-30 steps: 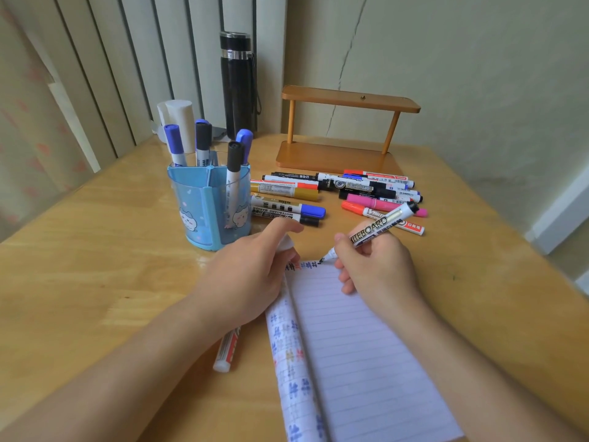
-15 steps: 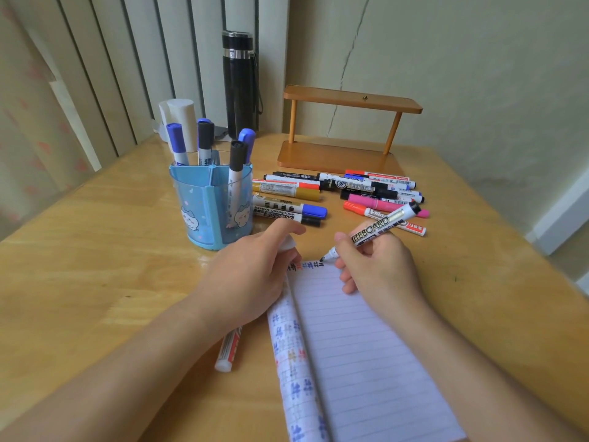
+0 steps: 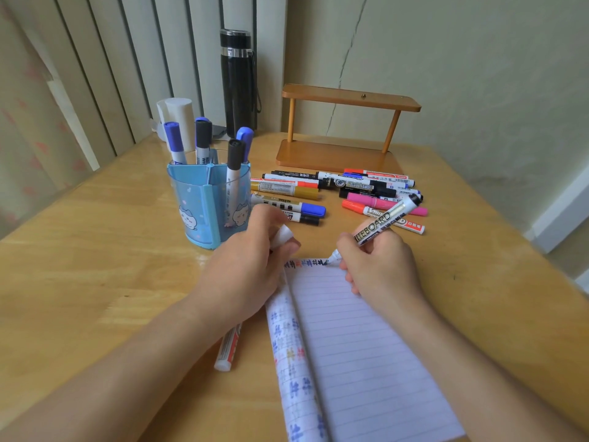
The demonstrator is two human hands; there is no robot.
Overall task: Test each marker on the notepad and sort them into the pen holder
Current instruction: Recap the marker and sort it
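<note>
My right hand [image 3: 379, 266] grips a white whiteboard marker [image 3: 382, 223] with its tip touching the top line of the lined notepad [image 3: 357, 346], where small coloured test marks run in a row. My left hand [image 3: 245, 275] rests at the notepad's top left corner and holds a white marker [image 3: 227, 350] that runs under the palm, its end showing above my fingers. A blue pen holder [image 3: 207, 205] left of the hands holds several capped markers. A pile of loose markers [image 3: 338, 193] lies beyond the hands.
A wooden shelf stand [image 3: 344, 129] is at the back of the wooden table [image 3: 79, 266]. A black flask [image 3: 238, 81] and a white cylinder [image 3: 178, 119] stand at the back left by the blinds. The table's right edge drops to the floor.
The marker tip in my right hand has shifted slightly right along the notepad's top line. My left hand stays in place.
</note>
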